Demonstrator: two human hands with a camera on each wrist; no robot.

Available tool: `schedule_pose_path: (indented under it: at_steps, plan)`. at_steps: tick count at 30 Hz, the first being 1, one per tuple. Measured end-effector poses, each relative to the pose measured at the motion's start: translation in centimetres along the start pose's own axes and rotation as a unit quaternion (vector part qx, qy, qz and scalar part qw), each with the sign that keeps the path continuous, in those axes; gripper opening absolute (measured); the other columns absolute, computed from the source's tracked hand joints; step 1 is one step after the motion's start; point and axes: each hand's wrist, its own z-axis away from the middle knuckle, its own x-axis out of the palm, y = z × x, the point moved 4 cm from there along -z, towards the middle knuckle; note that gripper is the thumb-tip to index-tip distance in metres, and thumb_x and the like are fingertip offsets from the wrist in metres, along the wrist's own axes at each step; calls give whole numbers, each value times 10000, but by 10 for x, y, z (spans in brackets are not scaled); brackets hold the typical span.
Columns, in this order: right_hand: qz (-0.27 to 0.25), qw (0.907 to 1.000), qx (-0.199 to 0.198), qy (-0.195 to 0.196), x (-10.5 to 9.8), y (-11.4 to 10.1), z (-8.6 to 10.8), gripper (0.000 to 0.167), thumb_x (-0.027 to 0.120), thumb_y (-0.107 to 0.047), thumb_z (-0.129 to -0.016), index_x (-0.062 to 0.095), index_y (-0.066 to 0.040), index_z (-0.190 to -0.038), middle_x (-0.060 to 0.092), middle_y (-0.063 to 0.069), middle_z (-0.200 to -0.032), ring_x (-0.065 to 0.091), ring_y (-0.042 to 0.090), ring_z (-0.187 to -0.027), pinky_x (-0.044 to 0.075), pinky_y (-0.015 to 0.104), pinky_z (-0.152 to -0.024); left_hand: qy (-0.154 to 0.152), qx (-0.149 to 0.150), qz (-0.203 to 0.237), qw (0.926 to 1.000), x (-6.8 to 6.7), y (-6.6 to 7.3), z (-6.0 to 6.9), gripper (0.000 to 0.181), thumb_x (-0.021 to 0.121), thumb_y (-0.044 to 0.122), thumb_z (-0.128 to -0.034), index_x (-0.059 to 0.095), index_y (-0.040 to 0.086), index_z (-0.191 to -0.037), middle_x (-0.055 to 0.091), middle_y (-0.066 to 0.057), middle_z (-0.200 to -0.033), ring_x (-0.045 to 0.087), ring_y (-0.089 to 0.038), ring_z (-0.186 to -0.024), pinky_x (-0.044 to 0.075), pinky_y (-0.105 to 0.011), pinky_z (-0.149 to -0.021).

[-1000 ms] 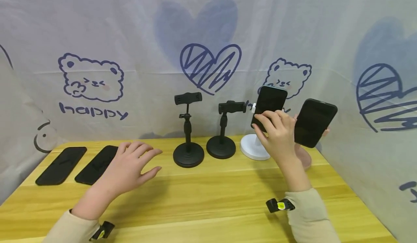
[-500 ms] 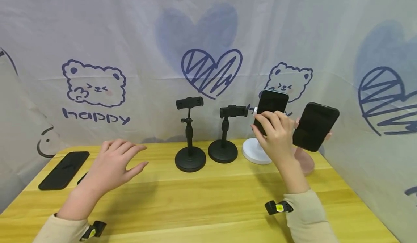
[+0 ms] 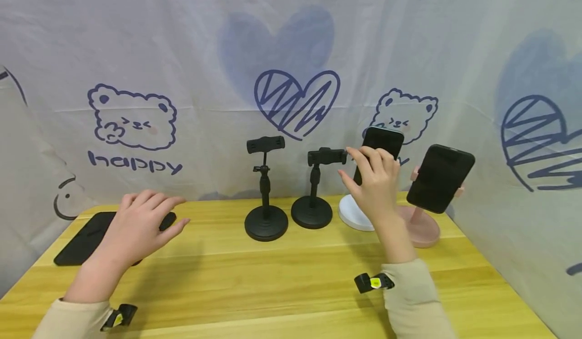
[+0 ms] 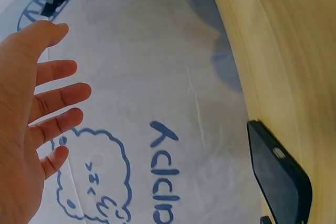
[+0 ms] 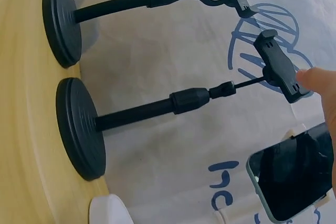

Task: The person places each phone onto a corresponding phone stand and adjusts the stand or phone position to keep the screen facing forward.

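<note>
My left hand (image 3: 136,228) hovers with spread fingers over two black phones lying on the table; one phone (image 3: 82,243) shows at its left, while the other phone (image 3: 168,221) is mostly hidden beneath the hand. Nothing is held in the left wrist view's hand (image 4: 26,103). My right hand (image 3: 375,182) is in front of a phone (image 3: 385,142) mounted on a white phone stand (image 3: 354,215), fingers loosely bent and holding nothing. This phone (image 5: 294,177) appears apart from the visible thumb in the right wrist view. The hand partly covers the white stand.
A pink phone stand (image 3: 425,230) at the right bears another phone (image 3: 440,178). Two black phone stands, a taller one (image 3: 265,223) and a shorter one (image 3: 311,212), stand mid-table with bare clamps. A printed white cloth (image 3: 204,51) hangs behind the wooden table (image 3: 273,288).
My left hand has moved left, over the lying phones. My right hand has let go of the phone on the white stand and shifted slightly left.
</note>
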Motion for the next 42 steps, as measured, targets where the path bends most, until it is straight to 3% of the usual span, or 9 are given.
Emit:
schedule_pose_path:
  at_steps: [4,10,17,33,42]
  plan:
    - [48,9998,135,-109,5,-2,0,499,833,-209,-757,647,-90,-1205,593,169,-1130,435,351,-1038,338,505,-850,-223,-248,-101,9994,2,-8,4,385,691,396,-823,691,144,-1114,703,-77,-991,578,-330,-988,380,-531,-819]
    - [140,9989,429,-158,10,-3,-2,472,811,-162,-779,641,-102,-1215,585,156,-1148,431,346,-1060,331,508,-852,-491,-639,-212,9965,7,-21,10,386,746,349,-786,689,157,-1115,711,-79,-1015,577,-340,-1010,367,-537,-802]
    - [124,9971,698,-273,17,-6,-3,452,799,-151,-795,641,-103,-1216,570,147,-1165,410,335,-1080,311,508,-849,-873,-1047,-250,9903,10,-33,18,395,742,381,-817,682,151,-1133,703,-94,-1064,570,-343,-1036,363,-532,-804]
    - [259,9964,772,-231,24,-3,-3,386,783,-187,-819,669,-75,-1170,579,145,-1173,413,341,-1083,312,510,-835,-1676,-1722,-186,9705,29,-59,37,470,627,471,-904,635,113,-1208,639,-183,-1179,504,-421,-1103,323,-595,-835]
    - [254,9971,680,-239,28,-3,-2,348,784,-229,-823,681,-66,-1113,577,138,-1163,412,331,-1073,313,503,-821,-2172,-2177,-33,9515,42,-69,47,601,566,572,-907,594,91,-1265,558,-225,-1239,420,-457,-1170,272,-644,-881]
